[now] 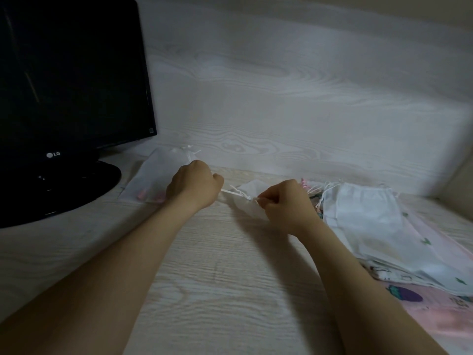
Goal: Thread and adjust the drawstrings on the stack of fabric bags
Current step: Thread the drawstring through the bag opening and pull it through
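Pinching drawstring [228, 192]: left hand [194, 185], right hand [285, 204]; LG monitor [71, 73] behind.

Drawstring [227, 192] end hidden in left hand [194, 185]; bag stack [371, 221] cut off right.

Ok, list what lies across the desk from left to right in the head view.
Left to right: black monitor → flat white bag → left hand → drawstring it grips → small white bag → right hand pinching that bag's mouth → stack of fabric bags.
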Demonstrator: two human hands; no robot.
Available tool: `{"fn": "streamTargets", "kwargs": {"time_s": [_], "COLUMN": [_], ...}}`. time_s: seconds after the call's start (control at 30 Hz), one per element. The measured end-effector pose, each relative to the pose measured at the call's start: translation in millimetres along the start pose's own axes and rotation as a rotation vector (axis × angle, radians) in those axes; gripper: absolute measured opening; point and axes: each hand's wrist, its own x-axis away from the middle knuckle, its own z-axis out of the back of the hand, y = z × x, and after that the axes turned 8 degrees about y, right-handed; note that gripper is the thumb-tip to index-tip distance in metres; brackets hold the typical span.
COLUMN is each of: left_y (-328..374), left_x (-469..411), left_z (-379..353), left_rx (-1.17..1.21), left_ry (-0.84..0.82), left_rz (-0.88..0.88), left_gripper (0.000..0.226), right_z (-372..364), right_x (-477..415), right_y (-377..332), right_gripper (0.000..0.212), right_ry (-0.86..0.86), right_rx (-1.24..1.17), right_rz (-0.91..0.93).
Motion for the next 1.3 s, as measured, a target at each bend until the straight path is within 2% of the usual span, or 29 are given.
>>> {"fn": "streamTargets", "kwargs": {"time_s": [0.1,0.27,0.43,0.6,0.67,0.7,0.73,0.77,0.83,0.93,1.03,1.1,1.2,1.3], "left_y": [2.3,4.7,9.8,1.9,-0.2,-0.3,-1.1,-1.4,-3.0,-3.4,-1.5,2.0,10.2,13.3], "left_x": [2.2,4.8,8.9,14.1,14.5,13.5,13.0,12.2,11.7,12.8,14.0,15.2,15.0,8.4], "left_z": [1.5,3.2,2.8,-2.6,-5.7,-7.3,-9.0,-10.8,-15.0,-14.6,-13.2,-10.5,-4.5,1.2], "left_rx": [-0.003,-0.039,-0.052,-0.008,0.078,0.129,0.177,0.206,0.235,0.273,0.331,0.397,0.529,0.706], "left_ry": [0.000,0.016,0.047,0.187,0.192,0.181,0.157,0.122,0.015,-0.071,-0.196,-0.222,-0.159,-0.071], "left_rz": [0.006,-0.005,-0.041,-0.212,-0.286,-0.314,-0.342,-0.379,-0.473,-0.549,-0.525,-0.505,-0.404,-0.277], "left_gripper": [0.036,0.035,0.036,0.050,0.043,0.032,0.017,0.016,0.050,0.074,0.075,0.060,0.029,0.036], "right_z": [-4.5,-6.1,-2.7,-5.0,-4.4,-3.9,-3.9,-3.3,-2.7,-3.0,1.1,4.5,8.6,12.0], "right_x": [-2.6,-3.2,-1.2,3.9,3.9,3.0,2.2,2.3,4.6,6.8,7.7,9.8,16.0,20.3], "right_y": [4.5,5.3,3.1,0.6,0.7,0.7,1.0,-0.5,-5.1,-8.9,-15.3,-21.2,-29.9,-33.7], "right_gripper": [0.015,0.033,0.014,0.015,0.015,0.017,0.023,0.030,0.035,0.014,0.012,0.015,0.021,0.040], "right_ry": [0.031,0.097,0.133,0.245,0.289,0.291,0.283,0.260,0.239,0.322,0.394,0.422,0.470,0.499], "right_rx": [0.040,0.092,0.137,0.182,0.193,0.162,0.098,0.040,-0.009,-0.056,-0.133,-0.227,-0.359,-0.457], "right_rz": [-0.009,0.039,-0.037,0.078,0.111,0.123,0.135,0.137,0.177,0.308,0.363,0.377,0.351,0.281]}}
